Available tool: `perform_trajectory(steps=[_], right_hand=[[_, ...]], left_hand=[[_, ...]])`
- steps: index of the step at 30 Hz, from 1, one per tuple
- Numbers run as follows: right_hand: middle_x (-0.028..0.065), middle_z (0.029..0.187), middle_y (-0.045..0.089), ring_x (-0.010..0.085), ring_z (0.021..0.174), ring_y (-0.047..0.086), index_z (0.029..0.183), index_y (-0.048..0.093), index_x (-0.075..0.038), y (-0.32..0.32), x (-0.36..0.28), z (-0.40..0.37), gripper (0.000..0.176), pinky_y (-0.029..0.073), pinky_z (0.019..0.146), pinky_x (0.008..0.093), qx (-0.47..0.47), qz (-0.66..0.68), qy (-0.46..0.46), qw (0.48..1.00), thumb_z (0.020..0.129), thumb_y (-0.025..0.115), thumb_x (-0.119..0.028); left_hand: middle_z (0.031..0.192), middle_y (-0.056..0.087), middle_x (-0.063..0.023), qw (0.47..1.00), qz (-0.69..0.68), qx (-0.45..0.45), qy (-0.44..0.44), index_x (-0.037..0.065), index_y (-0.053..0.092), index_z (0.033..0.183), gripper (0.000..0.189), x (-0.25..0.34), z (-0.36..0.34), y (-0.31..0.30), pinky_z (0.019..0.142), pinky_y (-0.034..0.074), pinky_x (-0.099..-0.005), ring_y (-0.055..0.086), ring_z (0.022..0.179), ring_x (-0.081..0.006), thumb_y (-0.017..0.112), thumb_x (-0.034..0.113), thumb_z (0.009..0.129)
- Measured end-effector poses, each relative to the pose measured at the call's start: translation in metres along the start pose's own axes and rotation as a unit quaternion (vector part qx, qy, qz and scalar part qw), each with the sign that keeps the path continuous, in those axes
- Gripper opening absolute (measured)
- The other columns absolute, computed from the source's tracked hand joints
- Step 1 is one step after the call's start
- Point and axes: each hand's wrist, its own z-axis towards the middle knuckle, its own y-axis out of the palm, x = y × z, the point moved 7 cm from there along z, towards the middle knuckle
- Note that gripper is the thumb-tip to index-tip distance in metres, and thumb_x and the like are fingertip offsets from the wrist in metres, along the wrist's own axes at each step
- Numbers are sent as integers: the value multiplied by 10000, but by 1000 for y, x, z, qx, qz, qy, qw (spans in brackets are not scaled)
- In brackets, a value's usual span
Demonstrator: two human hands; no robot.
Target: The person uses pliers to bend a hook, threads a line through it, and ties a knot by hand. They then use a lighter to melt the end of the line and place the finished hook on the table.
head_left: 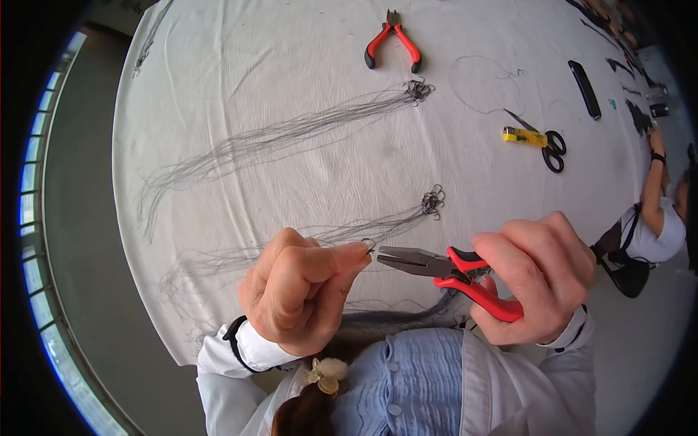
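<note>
Head view: two wire bundles are lying, far bundle [291,134] and near bundle [342,234]; left hand [305,294] is pinching one hook [368,245] tight; right hand [538,280] is clamping pliers [436,265], tips just beside hook; spare pliers [392,47], one lighter [525,136], one scissors [554,149] are resting on white cloth [218,73], grey floor [80,218] beyond

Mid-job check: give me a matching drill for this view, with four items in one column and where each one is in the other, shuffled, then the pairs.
Things
1. flat-nose pliers
2. spare pliers
3. yellow lighter
4. small metal loop

Places
A. pinched at the fingertips of the left hand
B. lying alone at the far side of the white table
C. beside the black scissors
D. gripped in the right hand

Pairs: 1-D, 2-B, 3-C, 4-A
</note>
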Motion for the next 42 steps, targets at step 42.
perform_trajectory(steps=[42], right_hand=[[-59, 684, 522, 78, 503, 361, 750, 636, -132, 2, -7, -1, 339, 320, 377, 151, 38, -51, -48, 997, 411, 630, -130]], left_hand=[[548, 390, -2, 998, 45, -36, 20, 39, 635, 840, 241, 7, -1, 2, 362, 311, -229, 399, 418, -88, 736, -80, 657]])
